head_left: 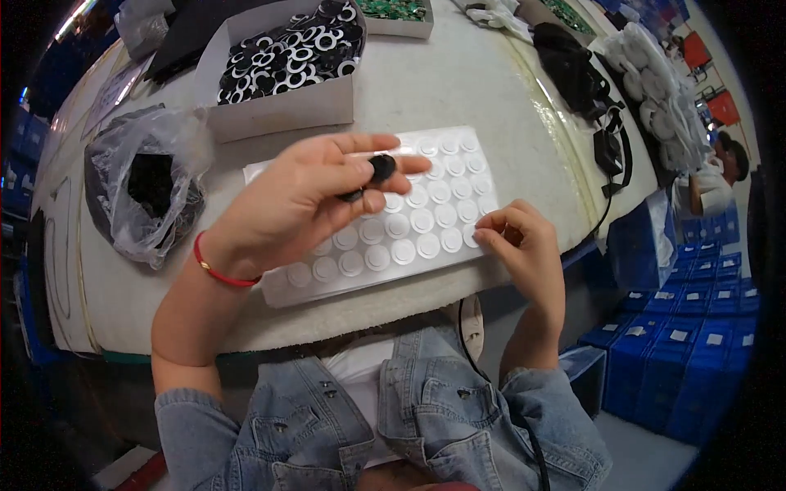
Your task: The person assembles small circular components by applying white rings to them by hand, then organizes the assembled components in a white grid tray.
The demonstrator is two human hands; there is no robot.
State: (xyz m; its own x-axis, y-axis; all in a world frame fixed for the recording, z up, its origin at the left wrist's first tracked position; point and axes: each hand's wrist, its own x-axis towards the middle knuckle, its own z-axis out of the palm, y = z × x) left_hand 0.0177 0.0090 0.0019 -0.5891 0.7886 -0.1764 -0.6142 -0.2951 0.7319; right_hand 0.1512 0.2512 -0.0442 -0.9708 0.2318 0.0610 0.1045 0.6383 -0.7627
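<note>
My left hand [307, 180], with a red cord bracelet at its wrist, is raised over a white sheet of round white stickers [422, 219]. Between its thumb and fingers is a small black round part [381, 168]. Another dark piece [352, 195] shows lower in the same hand, partly covered by fingers. At the sheet's right edge, my right hand [524, 241] has its thumb and fingertips drawn together beside the last stickers of the near rows. Whatever is between those fingertips is too small to make out. The left hand and forearm hide part of the sheet.
Beyond the sheet stands an open white box [282, 114] of black parts and white rings. A clear plastic bag [147, 192] with dark contents lies at left. Farther back is a box of green circuit boards [397, 24]. A black cable device [607, 151] sits at right, above stacked blue bins [663, 360].
</note>
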